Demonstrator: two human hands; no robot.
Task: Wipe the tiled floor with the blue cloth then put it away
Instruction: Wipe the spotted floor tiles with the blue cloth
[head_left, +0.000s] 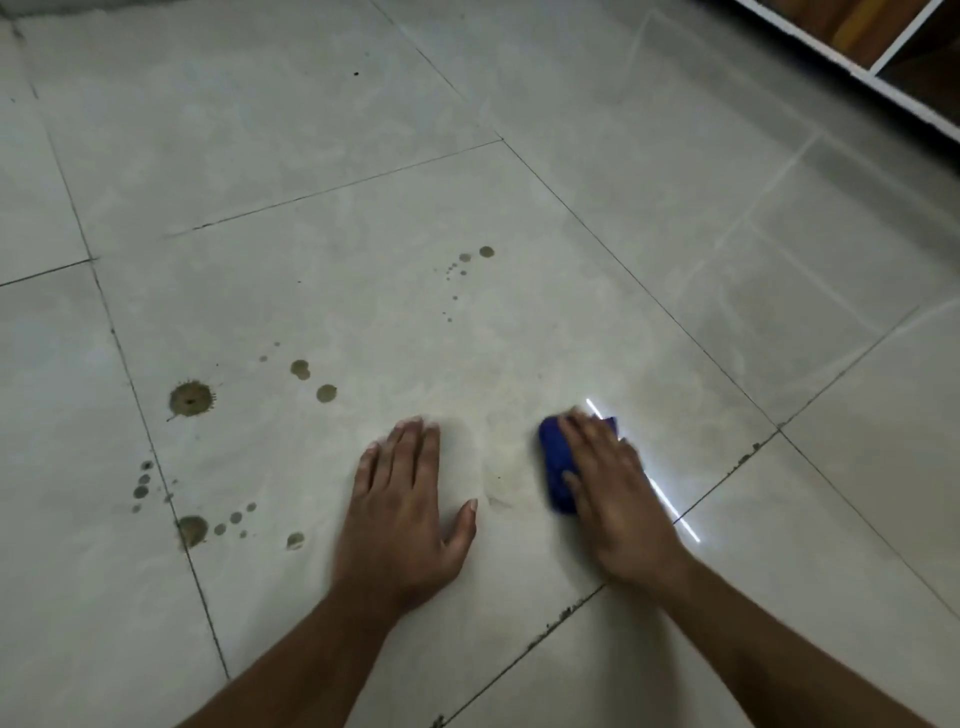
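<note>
The pale grey tiled floor (395, 208) fills the view. My right hand (613, 488) lies flat on the folded blue cloth (555, 462) and presses it against the floor at centre right; the hand covers most of the cloth. My left hand (405, 509) rests flat on the tile to the left of the cloth, fingers straight and spread, holding nothing. A faint brownish smear (504, 473) shows on the tile between the two hands. Brown stains lie to the left: a large splat (191, 399), two round drops (314, 382) and a cluster low at left (208, 525).
A trail of small brown drops (467, 265) runs up the middle tile. White shelving with wooden panels (893, 52) stands at the top right corner. A bright streak of reflected light (670, 504) lies on the floor just right of my right hand.
</note>
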